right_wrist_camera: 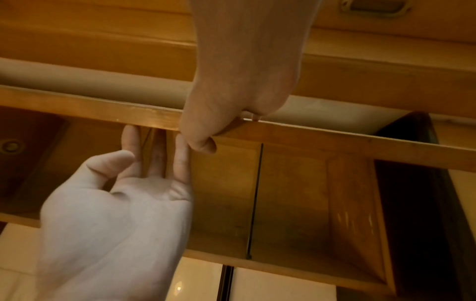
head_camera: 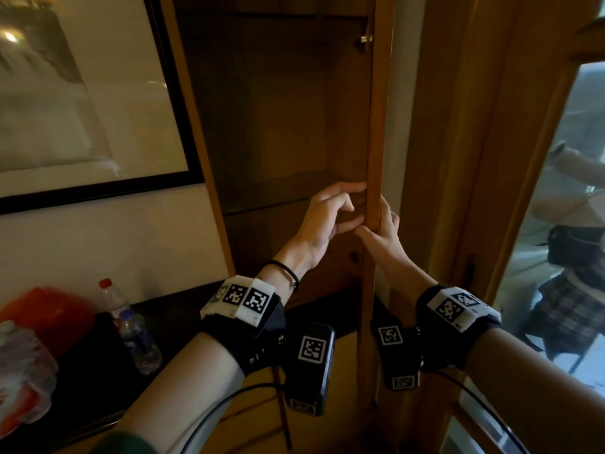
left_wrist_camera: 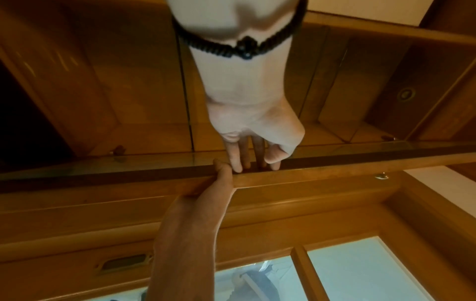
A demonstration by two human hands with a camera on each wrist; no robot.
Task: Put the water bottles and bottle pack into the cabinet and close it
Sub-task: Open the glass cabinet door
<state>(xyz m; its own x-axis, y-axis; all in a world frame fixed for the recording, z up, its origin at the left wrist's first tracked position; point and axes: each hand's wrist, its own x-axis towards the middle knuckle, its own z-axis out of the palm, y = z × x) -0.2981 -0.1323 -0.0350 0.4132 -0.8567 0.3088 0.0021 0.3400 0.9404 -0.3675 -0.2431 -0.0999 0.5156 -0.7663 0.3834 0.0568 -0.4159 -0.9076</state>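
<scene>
The tall wooden cabinet (head_camera: 281,109) stands open, with its door (head_camera: 373,142) seen edge-on. My right hand (head_camera: 376,224) grips the door's edge, thumb (right_wrist_camera: 203,144) on the inner side and fingers curled behind it. My left hand (head_camera: 355,201) touches the same edge just above with straight fingers (left_wrist_camera: 235,160) and holds nothing. Two water bottles stand on the dark table (head_camera: 98,388) at lower left: a red-capped one (head_camera: 113,298) and a blue-labelled one (head_camera: 139,342). The wrapped bottle pack (head_camera: 23,371) lies at the far left edge.
A glass shelf (head_camera: 281,191) crosses the cabinet at hand height. An orange bag (head_camera: 49,309) sits behind the bottles. A framed picture (head_camera: 82,93) hangs on the wall to the left. A wooden-framed glass door (head_camera: 556,257) lies to the right.
</scene>
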